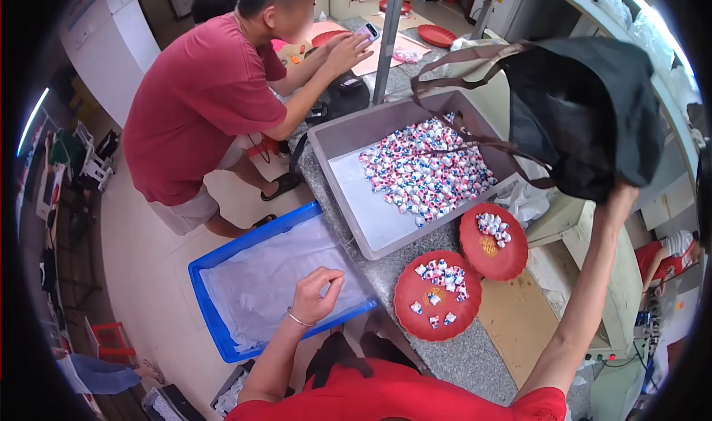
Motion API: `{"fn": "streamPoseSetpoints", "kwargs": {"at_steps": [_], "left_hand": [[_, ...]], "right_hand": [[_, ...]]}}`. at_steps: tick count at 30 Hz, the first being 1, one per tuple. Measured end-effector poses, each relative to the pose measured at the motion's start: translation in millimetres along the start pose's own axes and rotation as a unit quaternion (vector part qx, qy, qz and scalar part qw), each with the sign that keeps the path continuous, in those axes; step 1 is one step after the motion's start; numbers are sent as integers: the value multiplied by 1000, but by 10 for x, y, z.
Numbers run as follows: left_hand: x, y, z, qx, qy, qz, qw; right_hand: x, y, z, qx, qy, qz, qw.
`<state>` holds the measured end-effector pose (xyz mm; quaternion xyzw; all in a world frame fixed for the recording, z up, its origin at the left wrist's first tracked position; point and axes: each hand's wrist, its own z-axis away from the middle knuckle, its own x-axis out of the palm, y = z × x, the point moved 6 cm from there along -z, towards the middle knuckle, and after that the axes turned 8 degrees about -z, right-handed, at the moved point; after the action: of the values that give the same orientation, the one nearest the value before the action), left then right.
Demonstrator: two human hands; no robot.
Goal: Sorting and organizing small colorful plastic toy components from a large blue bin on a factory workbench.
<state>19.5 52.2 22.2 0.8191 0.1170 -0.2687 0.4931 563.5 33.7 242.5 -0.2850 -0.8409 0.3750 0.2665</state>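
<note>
My right hand [617,200] is raised at the right and grips a large black bag [578,117] by its lower edge. The bag's brown straps [475,65] trail left across the corner of a grey plastic bin [343,204]. My left hand [317,295] hangs over the near edge of a blue tray [210,308], fingers curled in, and nothing shows in it. Inside the grey bin lies a heap of small white, pink and blue figurines [430,169]. Two red scalloped plates [437,327] [512,262] near me hold a few more of these figurines.
A person in a dark red shirt [200,102] stands at the far left, holding a phone [367,32]. A metal post [388,43] rises behind the bin. At the right stands a pale green machine [615,295]. More red plates [436,35] lie farther back.
</note>
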Motion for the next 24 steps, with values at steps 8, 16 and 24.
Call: {"fn": "streamPoseSetpoints", "kwargs": {"at_steps": [8, 16, 24], "left_hand": [[-54, -298, -273, -58, 22, 83, 995], [196, -717, -626, -89, 44, 133, 986], [353, -1241, -983, -238, 27, 122, 963]], "right_hand": [[-1046, -706, 1620, -55, 117, 271, 954], [-1966, -52, 2408, 11, 92, 693, 715], [-1473, -171, 2574, 143, -81, 714, 681]]}}
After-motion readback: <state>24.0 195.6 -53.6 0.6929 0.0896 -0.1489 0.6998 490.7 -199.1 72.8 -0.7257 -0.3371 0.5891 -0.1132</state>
